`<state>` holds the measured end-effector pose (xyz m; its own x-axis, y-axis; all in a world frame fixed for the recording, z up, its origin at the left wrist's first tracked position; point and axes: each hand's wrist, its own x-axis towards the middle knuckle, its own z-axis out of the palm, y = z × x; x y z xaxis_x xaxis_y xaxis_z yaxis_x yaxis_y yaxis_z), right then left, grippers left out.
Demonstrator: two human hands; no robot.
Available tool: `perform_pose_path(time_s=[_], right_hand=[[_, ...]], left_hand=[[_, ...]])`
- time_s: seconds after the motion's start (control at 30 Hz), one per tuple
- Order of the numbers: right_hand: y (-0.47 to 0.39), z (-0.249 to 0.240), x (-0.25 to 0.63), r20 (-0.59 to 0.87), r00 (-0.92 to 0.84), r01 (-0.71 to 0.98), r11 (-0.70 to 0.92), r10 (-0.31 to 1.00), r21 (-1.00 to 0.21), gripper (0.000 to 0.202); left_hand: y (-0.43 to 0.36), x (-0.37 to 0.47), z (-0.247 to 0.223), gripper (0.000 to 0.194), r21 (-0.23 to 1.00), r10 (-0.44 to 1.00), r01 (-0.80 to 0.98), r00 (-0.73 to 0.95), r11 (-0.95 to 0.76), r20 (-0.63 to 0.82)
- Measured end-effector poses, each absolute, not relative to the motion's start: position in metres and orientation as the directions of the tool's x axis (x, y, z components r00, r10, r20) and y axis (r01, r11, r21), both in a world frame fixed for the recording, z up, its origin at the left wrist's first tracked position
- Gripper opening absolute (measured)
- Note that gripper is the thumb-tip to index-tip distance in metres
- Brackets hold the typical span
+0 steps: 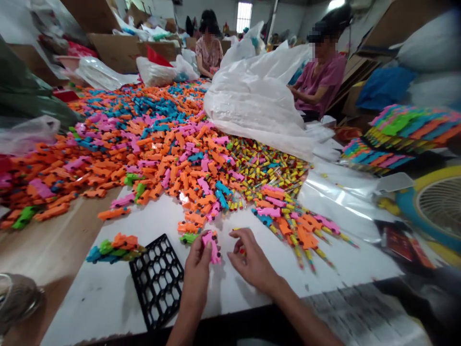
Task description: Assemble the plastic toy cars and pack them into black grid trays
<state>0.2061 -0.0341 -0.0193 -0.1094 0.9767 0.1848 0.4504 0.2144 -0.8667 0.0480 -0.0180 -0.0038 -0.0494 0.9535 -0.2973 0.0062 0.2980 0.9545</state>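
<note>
My left hand [197, 262] is closed around a pink toy car [212, 246], its dark wheels facing right. Just right of it, my right hand [250, 262] is curled, with bits of red and yellow at its fingers; what it holds is mostly hidden. A black tray [158, 281] with hexagonal holes lies beside my left forearm. Blue, green and orange toy cars [114, 247] sit in a cluster at its far left corner. Near my left fingertips lie a green toy car [188, 238] and an orange toy car [190, 227].
A large heap of toy cars [118, 163] covers the table's far side. Yellow-and-red tubes [266, 166] spill from a white plastic bag [252, 96]. Cars joined to tubes [298, 226] lie at right. A fan [435, 206] stands right; a jar [16, 300] left. Two people sit beyond.
</note>
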Motion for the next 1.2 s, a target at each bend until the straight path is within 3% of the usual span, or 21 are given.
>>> perform_pose_path(time_s=[0.13, 0.23, 0.37, 0.53, 0.73, 1.0, 1.2], right_hand=[[-0.028, -0.01, 0.226, 0.156, -0.152, 0.429, 0.208, 0.976, -0.879, 0.013], [-0.03, -0.005, 0.232, 0.076, -0.274, 0.442, 0.196, 0.959, -0.875, 0.017], [-0.039, -0.002, 0.232, -0.046, -0.247, 0.53, 0.095, 0.968, -0.843, 0.025], [-0.047, -0.003, 0.232, 0.101, -0.359, 0.47, 0.273, 0.928, -0.839, 0.019], [-0.046, -0.014, 0.235, 0.223, -0.356, 0.496, 0.386, 0.908, -0.778, 0.026], [-0.044, -0.019, 0.236, 0.367, -0.369, 0.478, 0.513, 0.854, -0.713, 0.023], [-0.047, -0.015, 0.235, 0.408, -0.496, 0.567, 0.642, 0.766, -0.515, 0.023]], left_hand=[[-0.023, 0.037, 0.003, 0.051, 0.949, 0.951, 0.078, 0.024, 0.307, -0.309], [-0.027, 0.036, 0.004, 0.047, 0.948, 0.955, 0.166, 0.074, 0.272, -0.287], [-0.033, 0.037, 0.001, 0.031, 0.947, 0.976, 0.3, 0.143, 0.115, -0.163], [-0.039, 0.036, 0.002, 0.018, 0.887, 0.969, 0.447, 0.246, -0.117, 0.004], [-0.043, 0.039, -0.001, 0.015, 0.837, 0.946, 0.503, 0.321, -0.217, 0.052], [-0.041, 0.043, 0.0, 0.02, 0.858, 0.951, 0.498, 0.306, -0.13, -0.033], [-0.041, 0.046, 0.001, 0.027, 0.877, 0.94, 0.452, 0.203, 0.16, -0.276]])
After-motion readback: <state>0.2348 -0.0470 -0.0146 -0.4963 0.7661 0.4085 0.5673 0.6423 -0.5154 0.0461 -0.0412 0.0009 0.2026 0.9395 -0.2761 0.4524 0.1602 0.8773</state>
